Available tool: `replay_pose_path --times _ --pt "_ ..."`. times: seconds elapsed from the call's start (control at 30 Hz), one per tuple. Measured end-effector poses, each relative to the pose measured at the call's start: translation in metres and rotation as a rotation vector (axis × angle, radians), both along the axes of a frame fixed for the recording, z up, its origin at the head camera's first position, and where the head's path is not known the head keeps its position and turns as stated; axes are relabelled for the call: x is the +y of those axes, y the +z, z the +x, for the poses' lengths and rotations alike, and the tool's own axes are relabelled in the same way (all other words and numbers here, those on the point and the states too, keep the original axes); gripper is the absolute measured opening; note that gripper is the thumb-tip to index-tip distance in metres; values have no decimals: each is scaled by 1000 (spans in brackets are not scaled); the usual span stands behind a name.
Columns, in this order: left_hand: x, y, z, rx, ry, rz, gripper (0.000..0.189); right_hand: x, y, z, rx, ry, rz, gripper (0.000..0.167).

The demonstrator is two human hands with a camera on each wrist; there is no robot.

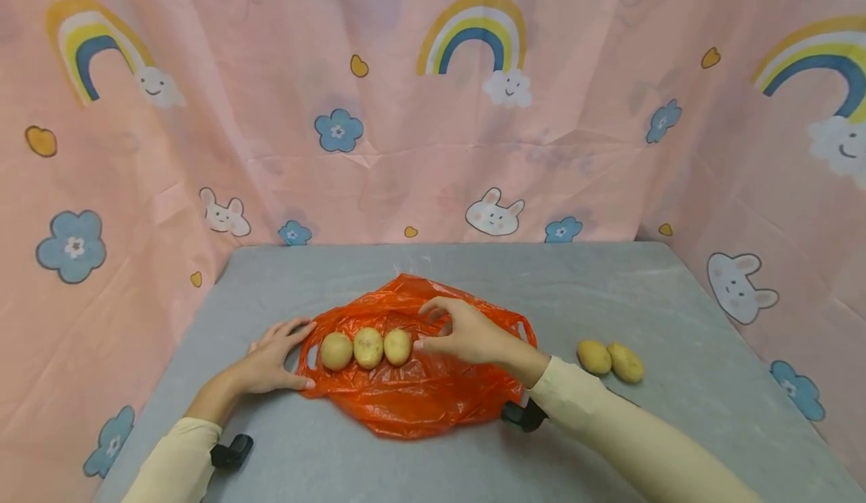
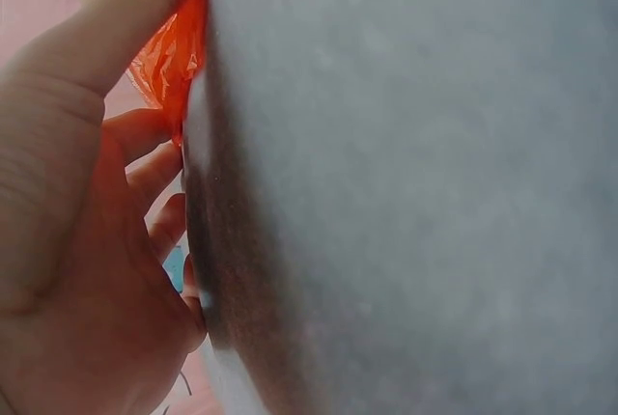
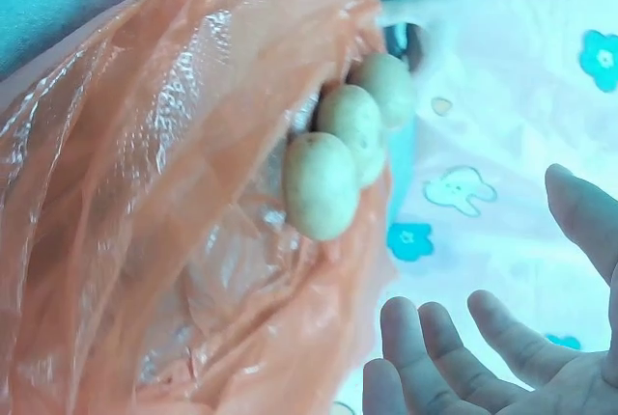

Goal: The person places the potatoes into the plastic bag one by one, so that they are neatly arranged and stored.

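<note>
An orange-red plastic bag point(image 1: 413, 405) lies spread flat, with three potatoes in a row on its left part: a left one point(image 1: 336, 351), a middle one point(image 1: 368, 348) and a right one point(image 1: 397, 346). My left hand point(image 1: 274, 360) rests at the bag's left end, thumb and fingers spread apart and touching its edge. In the left wrist view the bag point(image 2: 169, 58) shows beside the thumb. Over the bag, just right of the row, hovers my right hand point(image 1: 467, 331), fingers loosely bent with nothing between them. The right wrist view shows its fingers apart from the potatoes point(image 3: 321, 186).
Two more potatoes, one point(image 1: 594, 356) and another point(image 1: 626, 362), lie side by side on the grey table point(image 1: 541, 277), right of the bag and beyond my right forearm. A pink printed curtain point(image 1: 406, 187) encloses the table at the back and both sides.
</note>
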State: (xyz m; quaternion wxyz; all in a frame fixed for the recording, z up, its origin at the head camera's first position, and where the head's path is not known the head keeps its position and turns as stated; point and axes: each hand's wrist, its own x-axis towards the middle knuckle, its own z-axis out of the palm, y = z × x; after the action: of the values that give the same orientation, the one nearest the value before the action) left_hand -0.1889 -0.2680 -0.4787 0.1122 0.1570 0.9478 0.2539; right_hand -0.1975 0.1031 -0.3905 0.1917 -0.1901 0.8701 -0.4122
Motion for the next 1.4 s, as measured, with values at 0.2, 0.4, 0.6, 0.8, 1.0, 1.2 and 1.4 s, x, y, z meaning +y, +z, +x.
replay_pose_path --times 0.2,0.4,0.6,0.8,1.0,1.2,1.4 --pt "2 3 -3 0 -3 -5 109 19 10 3 38 -4 -66 47" --pt "2 3 -5 7 -13 -5 109 36 13 4 80 -6 -92 44" --pt "2 2 -6 5 -15 -4 109 53 10 3 125 -7 -95 43" --pt "3 1 -4 9 -21 2 109 72 14 4 145 -20 -105 44" --pt "3 1 -3 11 -15 6 109 95 17 5 160 -57 -91 45" --pt "1 2 -2 10 -11 12 109 110 12 10 175 -80 -75 44" --pt "-1 2 0 28 -15 9 108 126 1 14 183 -98 -88 41"
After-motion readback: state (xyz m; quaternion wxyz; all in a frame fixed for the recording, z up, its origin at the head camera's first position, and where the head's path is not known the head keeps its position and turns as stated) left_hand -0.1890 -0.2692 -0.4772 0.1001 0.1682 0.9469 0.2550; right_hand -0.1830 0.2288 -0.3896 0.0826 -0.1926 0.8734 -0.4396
